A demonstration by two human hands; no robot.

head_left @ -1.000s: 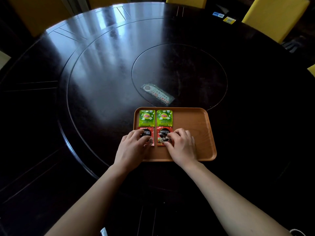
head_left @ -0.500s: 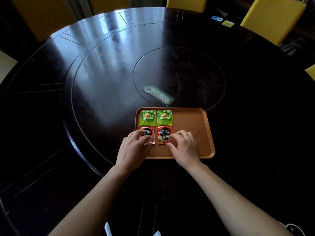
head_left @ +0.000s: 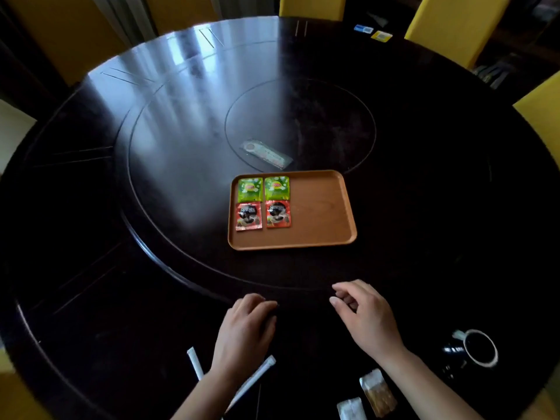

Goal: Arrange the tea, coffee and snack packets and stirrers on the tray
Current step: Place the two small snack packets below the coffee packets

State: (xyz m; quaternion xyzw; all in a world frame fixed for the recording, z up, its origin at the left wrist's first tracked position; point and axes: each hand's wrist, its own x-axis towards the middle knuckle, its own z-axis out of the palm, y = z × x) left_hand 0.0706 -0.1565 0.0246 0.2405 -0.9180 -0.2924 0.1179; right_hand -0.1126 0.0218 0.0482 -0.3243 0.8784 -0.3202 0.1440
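A wooden tray [head_left: 321, 213] lies on the dark round table. In its left part sit two green tea packets [head_left: 249, 190] [head_left: 277, 188] with two red coffee packets [head_left: 248, 216] [head_left: 278, 214] just below them. My left hand [head_left: 245, 331] and my right hand [head_left: 365, 316] hover over the table well in front of the tray, both empty with loosely curled fingers. Two white wrapped stirrers [head_left: 194, 362] [head_left: 257, 380] lie near my left wrist. Two snack packets [head_left: 377, 392] [head_left: 351, 409] lie by my right forearm.
A dark mug with a white rim [head_left: 475, 348] stands at the near right. A clear flat packet [head_left: 266, 154] lies on the table's inner disc behind the tray. Yellow chairs [head_left: 454, 22] ring the far side.
Both hands left the red coffee packets and drew back toward me, off the tray. The view tilted down, bringing the stirrers, snack packets and mug into sight.
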